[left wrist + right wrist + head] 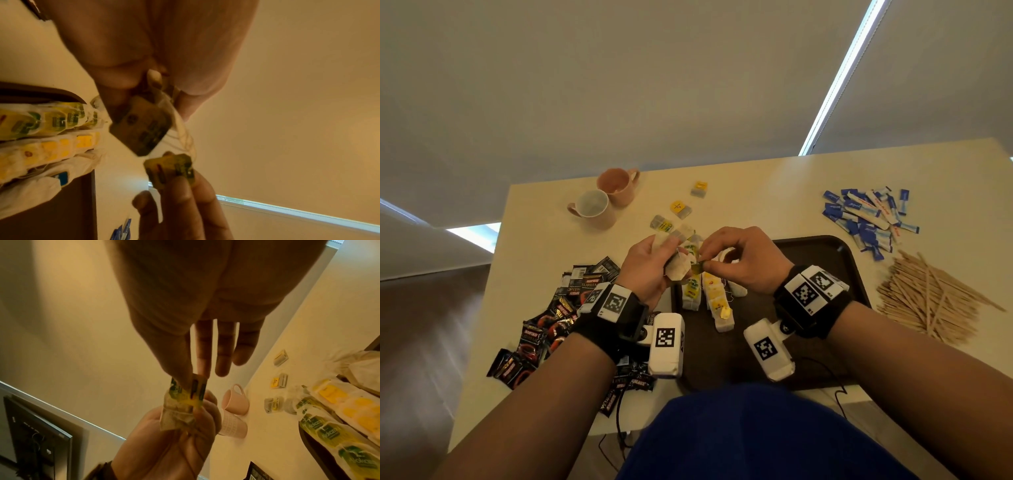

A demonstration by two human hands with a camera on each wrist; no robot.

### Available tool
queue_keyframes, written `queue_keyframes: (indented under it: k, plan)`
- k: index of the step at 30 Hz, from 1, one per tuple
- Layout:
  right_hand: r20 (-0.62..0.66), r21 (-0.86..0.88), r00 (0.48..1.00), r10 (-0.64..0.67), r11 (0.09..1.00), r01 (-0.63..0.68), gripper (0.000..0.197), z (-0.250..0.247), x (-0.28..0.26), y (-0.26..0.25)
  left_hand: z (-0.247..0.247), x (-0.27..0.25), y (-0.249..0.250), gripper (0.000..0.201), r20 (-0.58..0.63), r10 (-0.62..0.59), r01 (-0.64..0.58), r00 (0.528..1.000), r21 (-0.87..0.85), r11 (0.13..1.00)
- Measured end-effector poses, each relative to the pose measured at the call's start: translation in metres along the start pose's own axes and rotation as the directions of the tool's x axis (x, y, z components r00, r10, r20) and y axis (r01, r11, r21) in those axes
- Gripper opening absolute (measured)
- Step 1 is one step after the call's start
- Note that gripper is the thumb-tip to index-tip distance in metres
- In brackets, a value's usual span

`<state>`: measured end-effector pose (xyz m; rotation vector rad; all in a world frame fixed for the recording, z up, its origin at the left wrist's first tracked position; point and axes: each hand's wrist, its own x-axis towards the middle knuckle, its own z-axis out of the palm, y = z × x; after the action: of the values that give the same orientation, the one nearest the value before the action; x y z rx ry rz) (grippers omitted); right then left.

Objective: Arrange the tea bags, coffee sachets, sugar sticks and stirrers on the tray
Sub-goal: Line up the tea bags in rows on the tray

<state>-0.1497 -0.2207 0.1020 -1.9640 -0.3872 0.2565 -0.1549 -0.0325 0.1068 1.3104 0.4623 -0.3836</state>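
Observation:
Above the tray's far left corner my left hand [654, 263] grips a small bunch of white tea bags [677, 269]. My right hand [736, 258] pinches the green-and-yellow tag [697, 268] of one of them between thumb and forefinger, its other fingers loosely spread. The right wrist view shows the pinched tag [187, 391] just above the tea bag [176, 416] lying in my left hand. On the dark brown tray [825, 260] lie rows of tea bags, one green-labelled [691, 291] and one yellow-labelled [717, 303].
Black coffee sachets [544, 329] are heaped left of the tray. Blue-and-white sugar sticks [866, 219] and wooden stirrers [928, 298] lie to its right. Two pink mugs [599, 205] and three loose tea bags [680, 209] sit on the far side of the table.

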Motion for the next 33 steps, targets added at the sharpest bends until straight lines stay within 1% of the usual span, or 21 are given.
queue_keyframes:
  k: [4, 7, 9, 11, 14, 16, 19, 22, 25, 28, 31, 33]
  plan:
    - [0.055, 0.073, 0.998, -0.023, 0.997, 0.019, 0.008, 0.002, -0.003, -0.005, 0.004, 0.003, 0.002, 0.014, 0.006, 0.008, -0.008, 1.0, 0.015, 1.0]
    - [0.034, 0.132, 0.999, 0.029, 0.991, -0.033, 0.01, 0.004, -0.002, -0.008, 0.007, 0.005, 0.001, 0.013, 0.024, 0.001, -0.001, 1.0, 0.013, 1.0]
    - [0.007, 0.152, 1.0, 0.017, 0.988, -0.018, 0.008, 0.005, -0.001, -0.009, 0.008, 0.005, 0.0, 0.013, 0.042, -0.015, 0.015, 0.999, 0.007, 1.0]
    - [-0.008, 0.1, 1.0, -0.025, 0.995, 0.025, 0.014, 0.007, 0.001, -0.007, 0.01, 0.006, -0.001, 0.016, 0.062, -0.023, 0.024, 0.998, -0.009, 1.0]
    - [-0.014, 0.004, 0.998, -0.055, 0.998, 0.055, 0.013, 0.008, 0.003, -0.005, 0.012, 0.005, -0.001, 0.018, 0.076, -0.029, 0.032, 0.997, -0.036, 0.999]
    - [-0.04, -0.038, 0.996, -0.082, 0.996, 0.08, 0.013, 0.008, 0.005, -0.006, 0.013, 0.004, 0.0, 0.017, 0.067, -0.028, 0.03, 0.997, -0.021, 0.999]
    - [-0.057, -0.058, 0.991, -0.12, 0.991, 0.117, 0.009, 0.005, 0.006, -0.005, 0.01, 0.003, 0.004, 0.013, 0.015, 0.017, -0.018, 1.0, 0.025, 1.0]
    - [-0.047, -0.067, 0.995, -0.082, 0.995, 0.079, 0.011, 0.001, 0.006, 0.0, 0.003, 0.005, 0.013, 0.013, -0.011, 0.137, -0.137, 0.99, 0.009, 0.99]
    - [-0.046, -0.084, 0.999, 0.007, 0.996, -0.01, 0.012, -0.002, 0.004, 0.009, -0.003, -0.001, 0.026, 0.016, 0.062, 0.255, -0.249, 0.965, -0.09, 0.964]
    - [-0.084, -0.095, 0.995, 0.055, 0.994, -0.063, 0.01, -0.001, 0.004, 0.017, -0.006, -0.015, 0.037, 0.018, 0.146, 0.325, -0.3, 0.935, -0.168, 0.939]
    - [-0.131, -0.097, 0.987, 0.095, 0.989, -0.108, 0.009, 0.001, 0.005, 0.023, -0.006, -0.028, 0.044, 0.012, 0.21, 0.321, -0.282, 0.924, -0.194, 0.94]
    - [-0.155, -0.084, 0.981, 0.118, 0.988, -0.132, 0.01, 0.002, 0.007, 0.025, -0.005, -0.034, 0.044, 0.006, 0.256, 0.296, -0.26, 0.92, -0.165, 0.951]
